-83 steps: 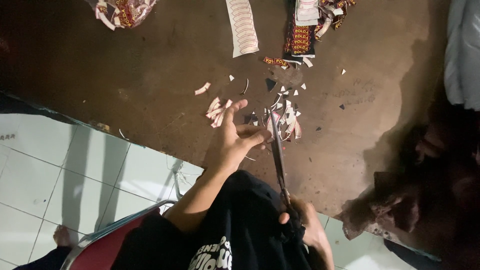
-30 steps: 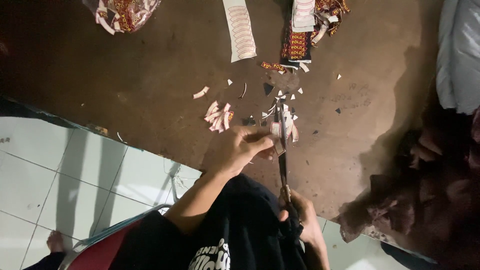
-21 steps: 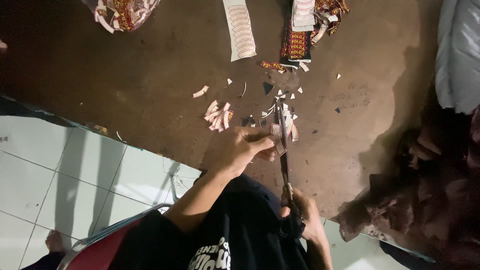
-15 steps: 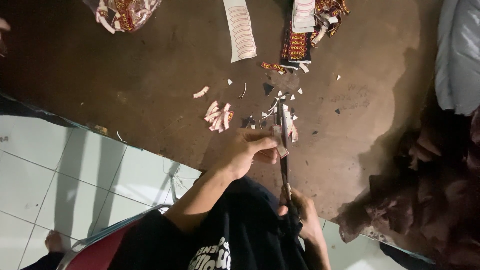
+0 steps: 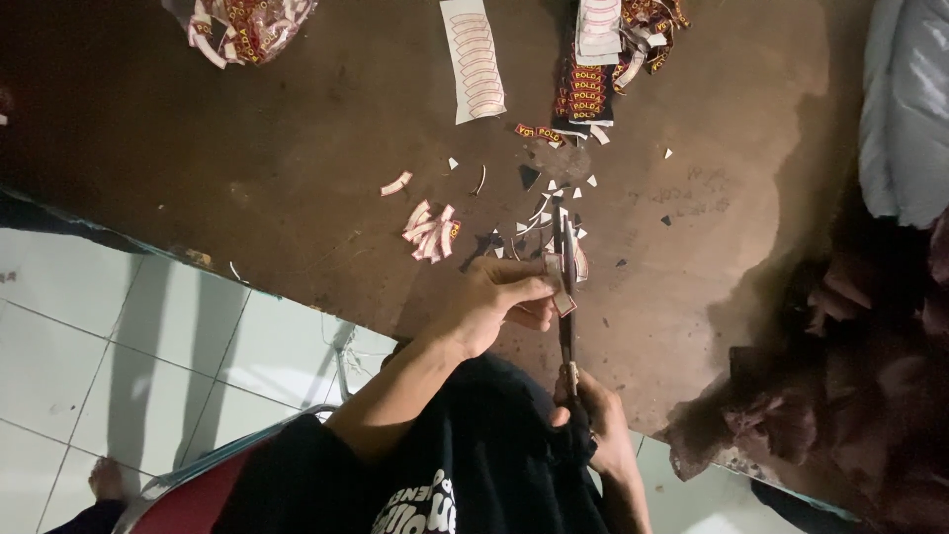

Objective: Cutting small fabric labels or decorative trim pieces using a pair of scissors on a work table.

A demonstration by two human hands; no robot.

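Between the thumb and fingertips of the left hand (image 5: 499, 297) sits a small pale paper strip (image 5: 560, 287), pinched and held against the blades of the scissors (image 5: 566, 287). At six o'clock from that pinch, the right hand (image 5: 603, 430) is closed around the scissor handles, the long blades pointing toward twelve o'clock. Just past the blade tips lie scattered white paper scraps (image 5: 539, 203) on the dark brown table (image 5: 247, 178), and at ten o'clock from the left hand rests a small pile of cut curved pieces (image 5: 430, 229). Farther toward twelve o'clock lie a white printed sheet (image 5: 474, 59) and a stack of red-and-dark label strips (image 5: 585, 87).
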